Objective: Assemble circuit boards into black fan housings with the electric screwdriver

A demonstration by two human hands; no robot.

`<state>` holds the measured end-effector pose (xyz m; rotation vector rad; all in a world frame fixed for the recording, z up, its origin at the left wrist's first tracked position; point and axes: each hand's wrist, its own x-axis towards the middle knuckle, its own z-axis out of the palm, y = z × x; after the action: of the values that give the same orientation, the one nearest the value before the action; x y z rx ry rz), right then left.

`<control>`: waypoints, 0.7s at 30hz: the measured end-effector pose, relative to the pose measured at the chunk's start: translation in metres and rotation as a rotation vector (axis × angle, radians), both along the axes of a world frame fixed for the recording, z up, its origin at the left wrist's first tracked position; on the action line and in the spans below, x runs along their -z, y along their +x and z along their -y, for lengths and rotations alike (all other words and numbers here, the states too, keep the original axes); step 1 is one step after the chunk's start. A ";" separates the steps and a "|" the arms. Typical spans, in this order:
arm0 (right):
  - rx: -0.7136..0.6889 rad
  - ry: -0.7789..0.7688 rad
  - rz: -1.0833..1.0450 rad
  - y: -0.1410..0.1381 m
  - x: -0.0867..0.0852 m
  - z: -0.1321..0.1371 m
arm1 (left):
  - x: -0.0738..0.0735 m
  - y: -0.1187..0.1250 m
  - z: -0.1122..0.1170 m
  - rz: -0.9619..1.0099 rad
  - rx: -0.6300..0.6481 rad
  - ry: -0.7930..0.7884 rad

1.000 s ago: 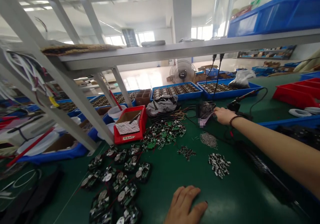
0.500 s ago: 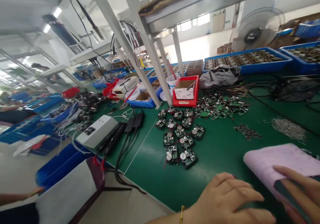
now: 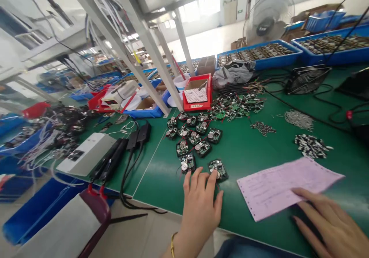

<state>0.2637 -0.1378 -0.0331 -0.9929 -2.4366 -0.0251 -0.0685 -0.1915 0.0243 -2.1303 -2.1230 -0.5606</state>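
My left hand [image 3: 201, 202] reaches over the green table with its fingers outstretched. Its fingertips touch the near edge of a square black module with a circuit board [image 3: 218, 170], and a second module [image 3: 187, 164] lies just beyond the other fingers. Several more such modules [image 3: 193, 137] with thin red wires form a cluster behind. At the lower right, a pink printed sheet [image 3: 276, 187] with punched edges lies on the table. My right hand [image 3: 328, 219] is at its near edge, one fingertip on the paper and the thumb apart from it, fingers extended.
Behind the modules are a red bin [image 3: 197, 103] and a heap of small circuit boards [image 3: 238, 106]. Piles of small parts [image 3: 313, 145] and metal pins [image 3: 299, 119] lie to the right. A grey box [image 3: 86, 154] and black adapters [image 3: 138, 135] occupy the left. Metal posts [image 3: 152, 50] rise behind.
My left hand has moved left and forward onto the modules, shifting one slightly. The pink sheet, curled up before, now lies flatter under my right fingertip. The view has turned right.
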 end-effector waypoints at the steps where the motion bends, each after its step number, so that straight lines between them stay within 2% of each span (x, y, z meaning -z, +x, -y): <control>1: -0.011 -0.009 0.023 0.001 -0.002 0.003 | 0.002 0.007 0.003 0.027 0.036 0.006; 5: -0.018 -0.103 0.049 0.006 -0.008 0.014 | 0.009 0.030 0.010 0.125 0.100 0.015; 9: -0.024 -0.172 0.050 0.010 -0.012 0.022 | 0.012 0.040 0.009 0.192 0.131 -0.054; 16: 0.049 -0.178 -0.005 0.014 -0.026 0.022 | 0.022 0.051 0.007 0.233 0.090 -0.035; 18: -0.012 -0.164 -0.008 0.014 -0.032 0.015 | 0.024 0.053 0.006 0.220 0.086 -0.026; 21: -0.159 -0.158 0.114 0.012 -0.034 0.003 | 0.023 0.052 0.000 0.196 0.099 -0.009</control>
<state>0.2761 -0.1405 0.0004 -0.8815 -2.6487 0.1721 -0.0167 -0.1920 0.0014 -2.2815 -2.1250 -0.8025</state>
